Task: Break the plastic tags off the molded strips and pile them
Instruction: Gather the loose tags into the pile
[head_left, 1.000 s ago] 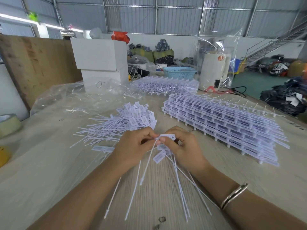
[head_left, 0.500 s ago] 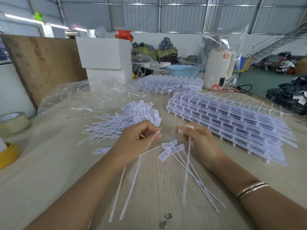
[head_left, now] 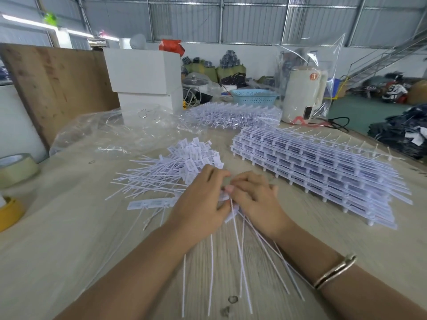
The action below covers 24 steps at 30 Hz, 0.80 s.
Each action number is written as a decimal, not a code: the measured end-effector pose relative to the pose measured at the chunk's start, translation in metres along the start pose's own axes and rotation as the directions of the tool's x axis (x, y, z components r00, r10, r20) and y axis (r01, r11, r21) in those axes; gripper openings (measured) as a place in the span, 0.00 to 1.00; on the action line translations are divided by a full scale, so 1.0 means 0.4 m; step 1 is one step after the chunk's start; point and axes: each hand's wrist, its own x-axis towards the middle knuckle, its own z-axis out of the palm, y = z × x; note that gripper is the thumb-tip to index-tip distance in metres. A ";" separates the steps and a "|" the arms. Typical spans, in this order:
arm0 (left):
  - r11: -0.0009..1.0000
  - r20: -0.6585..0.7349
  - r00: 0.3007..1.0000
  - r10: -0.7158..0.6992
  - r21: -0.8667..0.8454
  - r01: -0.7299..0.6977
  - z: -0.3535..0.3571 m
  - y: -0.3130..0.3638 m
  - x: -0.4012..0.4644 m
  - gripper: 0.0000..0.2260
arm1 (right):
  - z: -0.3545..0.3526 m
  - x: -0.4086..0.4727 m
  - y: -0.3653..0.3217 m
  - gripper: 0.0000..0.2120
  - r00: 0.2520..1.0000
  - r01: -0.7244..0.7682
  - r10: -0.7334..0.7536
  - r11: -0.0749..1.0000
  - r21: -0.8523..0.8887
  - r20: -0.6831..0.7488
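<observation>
I see both hands meeting over the table point(head_left: 69, 250), fingers curled. L hand point(head_left: 203, 199) and R hand point(head_left: 251, 199) pinch the head end of a strip point(head_left: 235, 239) between them; its thin tails fan toward me below the wrists. Pile point(head_left: 175, 167) of broken-off tags lies just beyond & left of L hand, touching its knuckles. Stack point(head_left: 318, 172) of uncut strips sits right of R hand, apart. Bracelet point(head_left: 335, 271) on R wrist.

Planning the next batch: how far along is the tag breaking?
Done: a loose pile of separated tags. In hand: the left hand and right hand grip a strip together. Left: a thick stack of unbroken strips, plus another heap behind.
</observation>
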 end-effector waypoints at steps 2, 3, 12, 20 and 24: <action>0.999 0.020 0.999 0.035 -0.006 -0.035 -0.003 0.012 0.000 0.21 | 0.004 0.001 0.002 0.12 0.998 0.014 -0.019 0.996 0.091 0.056; 0.999 0.038 0.998 0.054 -0.012 -0.053 -0.007 0.015 -0.002 0.20 | 0.002 0.003 0.005 0.10 0.998 0.015 -0.025 0.984 0.177 0.054; 0.990 0.041 0.999 -0.010 0.141 0.005 -0.027 -0.029 -0.003 0.08 | -0.003 0.015 0.028 0.14 0.998 -0.057 0.060 0.920 0.388 0.003; 0.990 0.033 0.998 -0.048 0.133 0.044 -0.023 -0.050 0.000 0.06 | -0.011 0.008 0.013 0.11 0.999 -0.016 0.003 0.938 0.346 0.038; 0.992 0.054 0.993 -0.106 -0.055 0.109 -0.026 -0.051 0.003 0.08 | -0.010 0.005 0.014 0.04 0.998 0.059 -0.055 0.928 0.368 -0.023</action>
